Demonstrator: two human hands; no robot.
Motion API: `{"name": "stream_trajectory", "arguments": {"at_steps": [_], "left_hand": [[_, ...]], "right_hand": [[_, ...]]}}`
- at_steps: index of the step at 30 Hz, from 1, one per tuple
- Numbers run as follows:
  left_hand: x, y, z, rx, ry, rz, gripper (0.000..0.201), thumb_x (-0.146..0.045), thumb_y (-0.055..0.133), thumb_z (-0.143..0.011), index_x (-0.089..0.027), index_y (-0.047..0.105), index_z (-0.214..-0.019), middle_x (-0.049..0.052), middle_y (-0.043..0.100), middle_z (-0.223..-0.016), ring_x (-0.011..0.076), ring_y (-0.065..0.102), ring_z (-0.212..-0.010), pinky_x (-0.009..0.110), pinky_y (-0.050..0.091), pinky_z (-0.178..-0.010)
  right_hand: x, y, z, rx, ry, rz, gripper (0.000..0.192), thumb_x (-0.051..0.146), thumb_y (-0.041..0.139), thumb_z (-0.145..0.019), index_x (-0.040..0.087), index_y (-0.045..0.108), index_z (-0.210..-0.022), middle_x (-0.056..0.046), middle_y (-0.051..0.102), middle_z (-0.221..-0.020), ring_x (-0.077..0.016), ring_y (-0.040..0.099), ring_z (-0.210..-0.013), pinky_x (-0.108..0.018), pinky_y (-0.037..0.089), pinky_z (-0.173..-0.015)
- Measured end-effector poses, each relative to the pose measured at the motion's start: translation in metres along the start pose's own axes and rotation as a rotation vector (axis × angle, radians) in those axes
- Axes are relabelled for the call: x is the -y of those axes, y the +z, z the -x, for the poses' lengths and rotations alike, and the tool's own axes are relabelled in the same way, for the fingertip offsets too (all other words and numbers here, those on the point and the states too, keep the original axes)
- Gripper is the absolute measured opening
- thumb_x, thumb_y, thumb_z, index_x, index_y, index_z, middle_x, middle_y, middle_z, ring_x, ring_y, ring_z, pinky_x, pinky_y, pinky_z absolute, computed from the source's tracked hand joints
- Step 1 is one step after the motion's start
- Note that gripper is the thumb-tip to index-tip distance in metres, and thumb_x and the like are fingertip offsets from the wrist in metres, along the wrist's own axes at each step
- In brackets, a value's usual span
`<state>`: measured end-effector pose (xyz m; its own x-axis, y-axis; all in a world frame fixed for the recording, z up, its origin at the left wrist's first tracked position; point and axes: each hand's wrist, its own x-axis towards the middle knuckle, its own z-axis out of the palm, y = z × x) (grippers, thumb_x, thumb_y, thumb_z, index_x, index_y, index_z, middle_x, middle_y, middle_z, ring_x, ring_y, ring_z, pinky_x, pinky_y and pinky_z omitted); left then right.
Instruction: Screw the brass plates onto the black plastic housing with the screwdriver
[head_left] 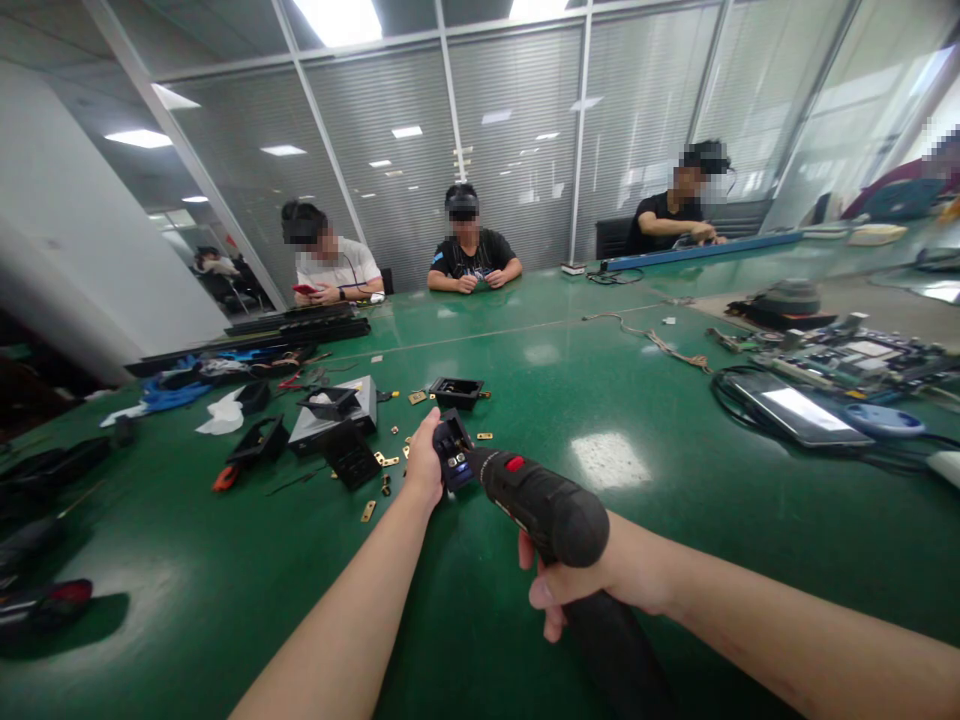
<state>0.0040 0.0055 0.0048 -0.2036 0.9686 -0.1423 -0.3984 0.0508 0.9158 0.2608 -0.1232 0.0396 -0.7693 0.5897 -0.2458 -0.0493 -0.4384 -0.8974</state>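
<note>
My left hand [424,464] grips a small black plastic housing [453,440] by its left side, with some metal parts showing inside it. In my right hand [559,580] is a black cordless screwdriver [547,505] with a red switch on top, my fingers wrapped round its handle. Its tip points into the housing; whether it touches a screw I cannot tell. Beside my left hand lie several small brass plates [368,511]. Another black housing [457,391] stands just beyond, and a black slotted part [351,455] rests to the left.
A grey box [369,408] with black parts on it stands at the left. Circuit boards [862,360] and a tablet-like device [799,408] with cables lie at the right. A cord [660,343] crosses the green table [712,560]. Several people sit across and farther along it.
</note>
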Motion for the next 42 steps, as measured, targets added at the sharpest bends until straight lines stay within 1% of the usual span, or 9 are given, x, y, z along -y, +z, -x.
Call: {"name": "stream_trajectory", "arguments": {"at_steps": [4, 8, 13, 17, 23, 27, 32, 39, 42], "left_hand": [[0.002, -0.001, -0.001, 0.005, 0.006, 0.003, 0.053, -0.073, 0.088, -0.090, -0.022, 0.070, -0.092, 0.008, 0.080, -0.075, 0.0242, 0.075, -0.061, 0.036, 0.063, -0.065], [0.004, -0.002, 0.001, 0.012, 0.038, 0.016, 0.054, -0.072, 0.090, -0.085, -0.023, 0.072, -0.095, 0.006, 0.080, -0.077, 0.0249, 0.077, -0.064, 0.037, 0.064, -0.067], [0.003, -0.001, 0.004, 0.018, 0.028, 0.017, 0.050, -0.069, 0.087, -0.083, -0.023, 0.072, -0.096, 0.007, 0.080, -0.077, 0.0252, 0.076, -0.065, 0.036, 0.062, -0.064], [0.001, 0.000, 0.005, 0.031, 0.016, -0.001, 0.050, -0.070, 0.085, -0.083, -0.023, 0.072, -0.094, 0.009, 0.081, -0.077, 0.0260, 0.076, -0.066, 0.036, 0.062, -0.065], [0.000, -0.001, 0.005, 0.026, -0.006, -0.012, 0.049, -0.069, 0.082, -0.083, -0.022, 0.072, -0.095, 0.011, 0.082, -0.079, 0.0263, 0.076, -0.067, 0.037, 0.063, -0.065], [0.001, -0.002, 0.004, 0.022, -0.002, -0.001, 0.050, -0.070, 0.085, -0.084, -0.022, 0.073, -0.095, 0.009, 0.081, -0.079, 0.0270, 0.078, -0.069, 0.037, 0.064, -0.069], [0.002, -0.004, 0.004, 0.035, 0.009, 0.002, 0.054, -0.072, 0.089, -0.082, -0.022, 0.074, -0.095, 0.009, 0.082, -0.079, 0.0269, 0.078, -0.069, 0.038, 0.065, -0.070], [0.001, -0.002, 0.005, 0.031, -0.024, -0.009, 0.050, -0.071, 0.082, -0.089, -0.021, 0.075, -0.091, 0.011, 0.082, -0.079, 0.0269, 0.077, -0.068, 0.038, 0.065, -0.068], [0.001, -0.001, 0.005, 0.022, -0.019, -0.002, 0.049, -0.070, 0.081, -0.090, -0.021, 0.075, -0.090, 0.012, 0.082, -0.078, 0.0264, 0.077, -0.067, 0.037, 0.064, -0.067]], "right_hand": [[0.001, 0.000, 0.000, 0.001, 0.002, -0.005, 0.056, 0.035, 0.114, -0.065, 0.023, 0.064, -0.087, 0.003, 0.078, -0.068, -0.0192, 0.081, -0.067, -0.029, 0.064, -0.071], [-0.001, -0.001, 0.000, 0.021, -0.004, -0.011, 0.055, 0.036, 0.114, -0.067, 0.022, 0.066, -0.091, 0.002, 0.079, -0.070, -0.0203, 0.081, -0.068, -0.030, 0.065, -0.070], [-0.006, -0.003, 0.000, -0.002, -0.021, -0.013, 0.058, 0.037, 0.117, -0.065, 0.021, 0.065, -0.086, 0.005, 0.072, -0.071, -0.0204, 0.082, -0.069, -0.030, 0.064, -0.069], [-0.009, -0.004, -0.001, -0.001, -0.022, -0.029, 0.063, 0.040, 0.121, -0.063, 0.021, 0.067, -0.089, 0.006, 0.072, -0.075, -0.0206, 0.083, -0.069, -0.030, 0.064, -0.068], [-0.011, -0.004, -0.002, -0.002, -0.034, -0.025, 0.060, 0.040, 0.120, -0.065, 0.020, 0.068, -0.087, 0.003, 0.076, -0.071, -0.0204, 0.082, -0.067, -0.029, 0.064, -0.069], [-0.010, -0.004, -0.003, 0.012, -0.021, 0.009, 0.057, 0.040, 0.117, -0.069, 0.021, 0.066, -0.086, 0.001, 0.077, -0.069, -0.0213, 0.082, -0.070, -0.027, 0.060, -0.068], [-0.009, -0.003, -0.003, 0.018, -0.036, 0.021, 0.057, 0.041, 0.116, -0.068, 0.022, 0.066, -0.086, 0.002, 0.076, -0.070, -0.0218, 0.082, -0.069, -0.029, 0.062, -0.068], [-0.007, -0.003, -0.001, 0.027, -0.052, 0.056, 0.054, 0.045, 0.114, -0.072, 0.021, 0.069, -0.091, 0.002, 0.077, -0.070, -0.0205, 0.081, -0.068, -0.029, 0.060, -0.070], [-0.004, -0.002, 0.001, 0.026, -0.046, 0.090, 0.054, 0.046, 0.113, -0.076, 0.020, 0.070, -0.094, 0.000, 0.080, -0.073, -0.0188, 0.080, -0.068, -0.028, 0.058, -0.071]]}}
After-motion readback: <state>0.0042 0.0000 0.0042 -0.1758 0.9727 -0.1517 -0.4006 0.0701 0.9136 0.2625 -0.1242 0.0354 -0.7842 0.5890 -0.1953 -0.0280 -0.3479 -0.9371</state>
